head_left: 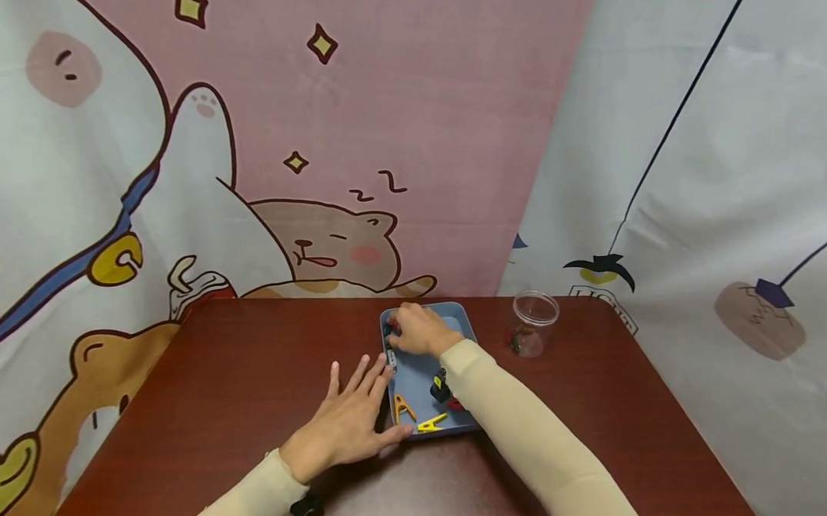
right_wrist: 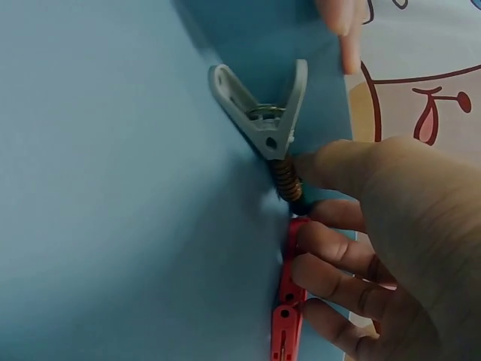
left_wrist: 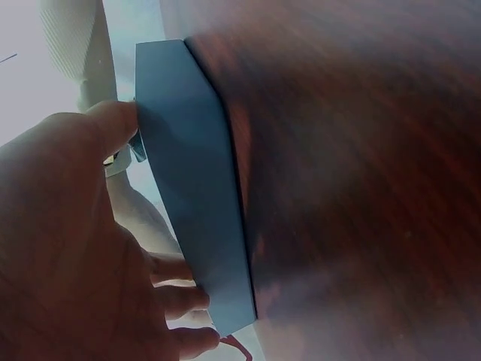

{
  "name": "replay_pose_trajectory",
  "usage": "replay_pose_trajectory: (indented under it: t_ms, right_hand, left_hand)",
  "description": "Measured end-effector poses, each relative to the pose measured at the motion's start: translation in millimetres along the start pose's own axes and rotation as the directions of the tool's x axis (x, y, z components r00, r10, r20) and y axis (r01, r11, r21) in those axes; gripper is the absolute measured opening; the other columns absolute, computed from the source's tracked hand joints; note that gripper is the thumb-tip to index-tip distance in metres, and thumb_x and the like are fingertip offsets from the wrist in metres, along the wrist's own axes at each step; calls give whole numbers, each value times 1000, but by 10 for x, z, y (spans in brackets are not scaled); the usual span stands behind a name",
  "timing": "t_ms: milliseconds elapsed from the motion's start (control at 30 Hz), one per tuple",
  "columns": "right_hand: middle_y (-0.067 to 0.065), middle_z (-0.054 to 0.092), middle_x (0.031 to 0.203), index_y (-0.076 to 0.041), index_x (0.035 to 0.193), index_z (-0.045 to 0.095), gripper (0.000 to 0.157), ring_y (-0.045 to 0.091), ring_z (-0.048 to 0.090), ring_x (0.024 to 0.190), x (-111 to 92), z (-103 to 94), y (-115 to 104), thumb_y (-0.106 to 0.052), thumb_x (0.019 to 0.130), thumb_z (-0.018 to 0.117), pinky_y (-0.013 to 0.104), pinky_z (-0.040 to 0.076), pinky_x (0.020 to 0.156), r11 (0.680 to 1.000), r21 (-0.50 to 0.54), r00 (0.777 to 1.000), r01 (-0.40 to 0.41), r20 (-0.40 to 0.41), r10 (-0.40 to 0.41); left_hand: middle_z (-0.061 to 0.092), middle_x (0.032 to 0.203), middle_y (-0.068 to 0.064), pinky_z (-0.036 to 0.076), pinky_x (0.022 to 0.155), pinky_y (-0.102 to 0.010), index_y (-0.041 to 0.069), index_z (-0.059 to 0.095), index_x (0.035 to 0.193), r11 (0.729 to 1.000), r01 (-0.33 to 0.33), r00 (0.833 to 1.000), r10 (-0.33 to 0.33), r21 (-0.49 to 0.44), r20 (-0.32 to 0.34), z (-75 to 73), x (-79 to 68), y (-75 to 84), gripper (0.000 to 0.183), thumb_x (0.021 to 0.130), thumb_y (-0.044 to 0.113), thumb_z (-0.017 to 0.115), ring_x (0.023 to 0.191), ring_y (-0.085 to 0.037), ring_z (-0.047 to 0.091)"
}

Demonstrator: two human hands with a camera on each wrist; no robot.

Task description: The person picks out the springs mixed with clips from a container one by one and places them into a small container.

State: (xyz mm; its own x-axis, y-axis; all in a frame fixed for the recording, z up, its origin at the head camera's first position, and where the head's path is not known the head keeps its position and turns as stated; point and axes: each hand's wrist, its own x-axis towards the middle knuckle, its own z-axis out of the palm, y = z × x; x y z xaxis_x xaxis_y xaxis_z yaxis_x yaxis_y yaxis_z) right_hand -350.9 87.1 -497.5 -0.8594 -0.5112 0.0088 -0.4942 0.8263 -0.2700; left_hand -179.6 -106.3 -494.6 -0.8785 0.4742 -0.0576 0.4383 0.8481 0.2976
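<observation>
A shallow blue tray lies on the table. My left hand is spread beside it, thumb and fingertips touching its left rim, as the left wrist view also shows against the tray wall. Inside the far left part of the tray is my right hand. Its thumb and index finger pinch a small coiled brown piece with a dark green end. The other fingers rest along a red clip by the tray wall. A grey clothespin lies just beside the coiled piece.
Near the front of the tray are an orange clothespin, a yellow clothespin and a black and yellow thing, with something red partly behind the right sleeve. A clear jar holding small items stands right of the tray. A printed cloth hangs behind the table.
</observation>
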Motion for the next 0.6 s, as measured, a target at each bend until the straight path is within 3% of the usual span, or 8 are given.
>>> replay_pose_trajectory:
  t_ms: [333,600]
  right_hand:
    - [-2,80,106,-14,128,83,34,14,73,89,43,-55,-130,-33,102,92,42,67,88,998,-65,999,-20,31,22]
    - [2,85,118,-13,133,84,37,19,80,100,32,-30,-155,-34,103,91,47,70,94,995,-87,998,-57,29,59]
  left_hand:
    - [20,197,-11,6,141,-86,10,35,184,1000,2,1000,-2,-4,-9,-9,4,-5,109,107,83,62,184,-43,16]
    - [21,197,-12,6,141,-86,10,35,184,1000,-4,1000,4,-10,-12,-13,-12,-4,109,107,82,62,184,-43,16]
